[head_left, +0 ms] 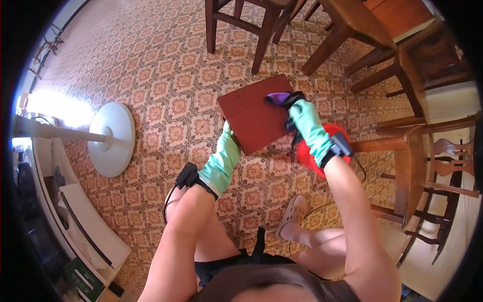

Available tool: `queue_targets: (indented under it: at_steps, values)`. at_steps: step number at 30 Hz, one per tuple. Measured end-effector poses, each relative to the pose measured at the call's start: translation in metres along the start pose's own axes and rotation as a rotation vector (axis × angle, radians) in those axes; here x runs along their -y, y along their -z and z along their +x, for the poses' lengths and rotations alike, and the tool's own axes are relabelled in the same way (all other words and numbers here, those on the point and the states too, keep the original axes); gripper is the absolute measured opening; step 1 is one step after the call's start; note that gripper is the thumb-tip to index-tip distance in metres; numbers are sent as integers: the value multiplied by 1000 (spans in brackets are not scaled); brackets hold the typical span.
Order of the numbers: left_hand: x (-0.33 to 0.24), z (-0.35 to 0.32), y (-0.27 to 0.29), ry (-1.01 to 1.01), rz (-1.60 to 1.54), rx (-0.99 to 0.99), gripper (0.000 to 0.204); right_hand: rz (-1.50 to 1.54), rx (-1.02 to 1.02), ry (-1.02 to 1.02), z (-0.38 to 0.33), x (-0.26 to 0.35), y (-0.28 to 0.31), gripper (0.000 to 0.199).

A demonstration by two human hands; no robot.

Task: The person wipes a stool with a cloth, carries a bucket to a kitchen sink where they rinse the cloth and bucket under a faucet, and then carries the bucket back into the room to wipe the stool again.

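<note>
Nearest, the left hand (229, 146) in a mint-green glove grips the lower edge of a reddish-brown wooden board (254, 118) — held tilted above the patterned floor (166, 75). Beyond, the gloved right hand (300, 113) presses a purple cloth (277, 97) onto the board's upper corner, grip clenched around it — a red bucket (307, 156) sits below, chairs (241, 20) farther off.

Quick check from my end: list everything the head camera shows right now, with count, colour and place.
Wooden board: one, reddish brown, centre, held above the floor.
Cloth: one, purple, on the board's upper right edge.
Bucket: one, red, behind the right forearm.
Fan base: one, white, round, left on the floor.
Chairs: several, dark wood, top and right.
Patterned floor: orange and cream, throughout.
Left hand: green glove, gripping the board's lower left edge.
Right hand: green glove, pressing the cloth on the board.
</note>
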State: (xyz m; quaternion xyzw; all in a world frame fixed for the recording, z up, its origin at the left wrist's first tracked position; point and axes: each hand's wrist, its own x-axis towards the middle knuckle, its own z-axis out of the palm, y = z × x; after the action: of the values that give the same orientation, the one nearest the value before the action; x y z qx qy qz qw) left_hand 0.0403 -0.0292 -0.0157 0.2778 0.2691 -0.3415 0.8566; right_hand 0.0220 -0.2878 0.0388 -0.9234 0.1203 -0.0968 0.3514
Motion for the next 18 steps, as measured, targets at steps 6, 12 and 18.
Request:
queue_targets:
  at_steps: [6, 12, 18]
  values:
    - [-4, -3, 24, -24, -59, 118, 60, 337, 104, 320, 6, 133, -29, 18]
    - [-2, 11, 5, -126, 67, -156, 74, -343, 191, 672, 17, 114, -127, 20]
    - [13, 2, 12, -129, 164, -157, 82, -539, -205, 570, 66, 75, -111, 8]
